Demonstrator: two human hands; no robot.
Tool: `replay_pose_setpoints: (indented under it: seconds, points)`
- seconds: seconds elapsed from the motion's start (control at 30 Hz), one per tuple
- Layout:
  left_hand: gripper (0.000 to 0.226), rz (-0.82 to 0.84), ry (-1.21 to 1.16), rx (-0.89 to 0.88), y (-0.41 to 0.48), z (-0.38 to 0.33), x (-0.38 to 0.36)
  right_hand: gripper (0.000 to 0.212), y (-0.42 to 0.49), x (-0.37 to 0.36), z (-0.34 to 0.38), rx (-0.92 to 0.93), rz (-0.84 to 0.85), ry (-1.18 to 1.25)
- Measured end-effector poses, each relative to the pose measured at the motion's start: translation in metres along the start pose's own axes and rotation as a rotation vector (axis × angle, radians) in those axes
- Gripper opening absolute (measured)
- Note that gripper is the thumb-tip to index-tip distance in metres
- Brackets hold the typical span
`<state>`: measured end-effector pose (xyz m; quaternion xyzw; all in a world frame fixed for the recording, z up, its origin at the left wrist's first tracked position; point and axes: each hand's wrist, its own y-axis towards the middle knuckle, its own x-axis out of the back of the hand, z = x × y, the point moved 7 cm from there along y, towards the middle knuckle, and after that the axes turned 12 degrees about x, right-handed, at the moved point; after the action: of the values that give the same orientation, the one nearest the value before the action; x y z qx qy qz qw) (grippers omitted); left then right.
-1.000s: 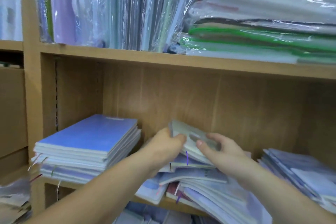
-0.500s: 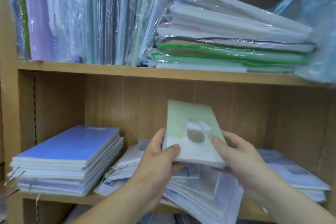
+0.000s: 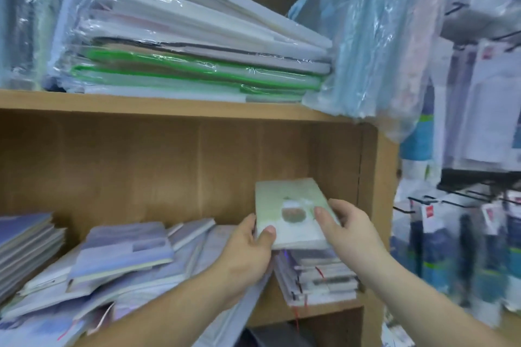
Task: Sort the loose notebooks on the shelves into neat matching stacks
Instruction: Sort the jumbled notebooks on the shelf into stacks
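Note:
A small bundle of pale green notebooks (image 3: pixel 290 211) with a round picture on the cover is held between both hands. My left hand (image 3: pixel 248 251) grips its left edge, thumb on the cover. My right hand (image 3: pixel 346 228) grips its right edge. The bundle hovers just above a short stack of notebooks (image 3: pixel 318 279) at the right end of the lower wooden shelf (image 3: pixel 282 313). A messy heap of bluish-purple notebooks (image 3: pixel 121 259) lies left of my hands. Another blue stack (image 3: pixel 25 242) sits at the far left.
The upper shelf (image 3: pixel 169 105) carries plastic-wrapped folders (image 3: pixel 197 51) lying flat and wrapped packs standing upright. A pale blue plastic bag (image 3: pixel 366 45) hangs over the shelf's right side panel (image 3: pixel 377 205). Packaged goods hang on black hooks (image 3: pixel 465 200) at the right.
Both hands lifted the green bundle off the middle heap and carried it right, over the right-hand stack. The view swung right, showing the shelf's side panel and the hook display.

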<state>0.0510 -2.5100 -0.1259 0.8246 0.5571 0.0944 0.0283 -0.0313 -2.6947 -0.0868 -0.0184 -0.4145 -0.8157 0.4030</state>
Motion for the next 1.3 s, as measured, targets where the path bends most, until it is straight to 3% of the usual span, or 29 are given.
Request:
replay_pose_setpoints:
  seconds: [0.17,0.27,0.37,0.43,0.57,0.73,0.8,0.9,1.1,1.3]
  points:
    - [0.026,-0.005,0.114,-0.103,0.025,0.002,-0.029,0.021,0.013,0.016,-0.029,-0.081,0.01,-0.103]
    - [0.034,0.02,0.26,-0.009,0.028,0.019,-0.038,0.05,0.002,0.012,-0.049,-0.136,0.162,-0.325]
    - [0.034,0.153,0.129,0.036,0.024,0.028,-0.042,0.074,-0.007,0.013,-0.044,-0.06,0.264,-0.527]
    - [0.039,0.204,0.164,0.005,0.023,0.031,-0.042,0.083,-0.013,0.013,-0.04,-0.02,0.338,-0.603]
    - [0.044,0.066,0.256,-0.087,0.028,0.035,-0.041,0.061,-0.02,0.017,-0.025,0.244,0.254,-0.753]
    - [0.08,0.184,0.353,-0.001,0.021,0.037,-0.051,0.035,-0.029,0.005,-0.018,0.419,0.213,-0.738]
    - [0.066,0.164,0.378,0.008,0.012,0.032,-0.033,0.028,-0.035,-0.004,0.0,0.532,0.165,-0.75]
    - [0.035,0.103,0.321,-0.069,-0.029,0.019,0.007,0.028,-0.043,-0.028,0.033,0.556,0.164,-0.659]
    - [0.048,0.025,0.349,-0.07,-0.133,0.026,0.115,0.046,-0.056,-0.121,0.082,0.514,0.434,-0.482]
    - [0.027,-0.364,0.373,-0.081,-0.158,0.034,0.248,0.058,-0.066,-0.191,0.122,0.489,0.498,-0.308]
